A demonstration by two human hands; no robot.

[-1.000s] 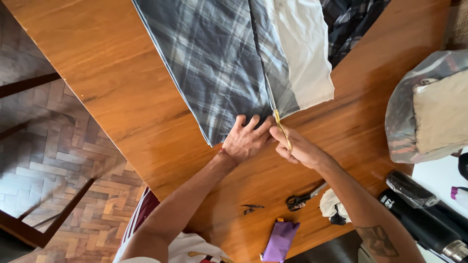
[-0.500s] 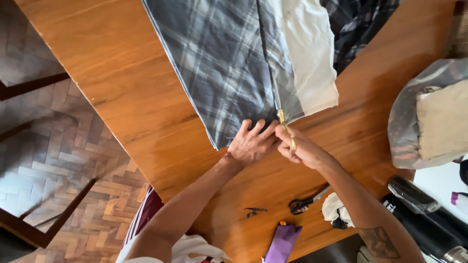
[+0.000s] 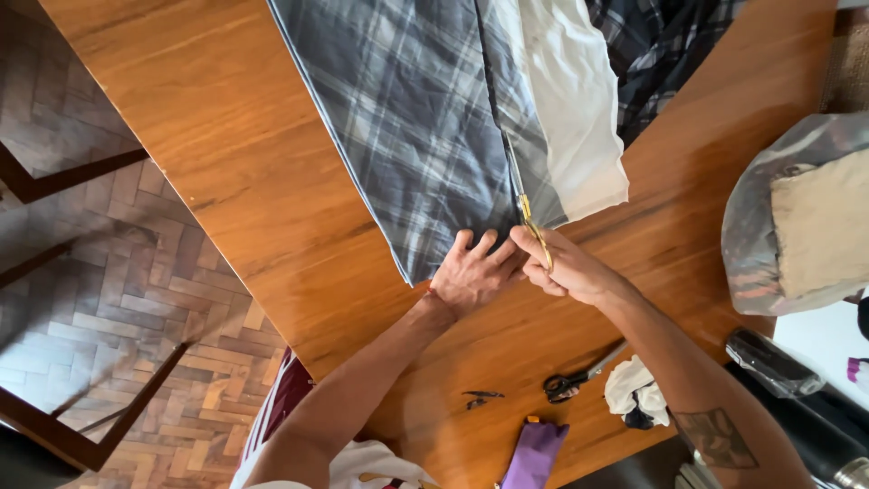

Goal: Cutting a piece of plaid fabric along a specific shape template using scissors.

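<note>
Plaid grey fabric [image 3: 407, 118] lies spread over the upper middle of the frame on a wooden table [image 3: 226, 154]. Right hand [image 3: 566, 267] is closed around gold-handled scissors [image 3: 534, 231], blades pointing up a cut line beside a white cloth strip [image 3: 575, 109]. Left hand [image 3: 472, 272] presses flat, fingers spread, on the fabric's near edge. Cutting appears just begun; carrying on would call for steady tension. Smaller black scissors [image 3: 575, 380] sit lower right. Blade tips are hard to make out; a grey bag [image 3: 760, 226] is cut off at right.
</note>
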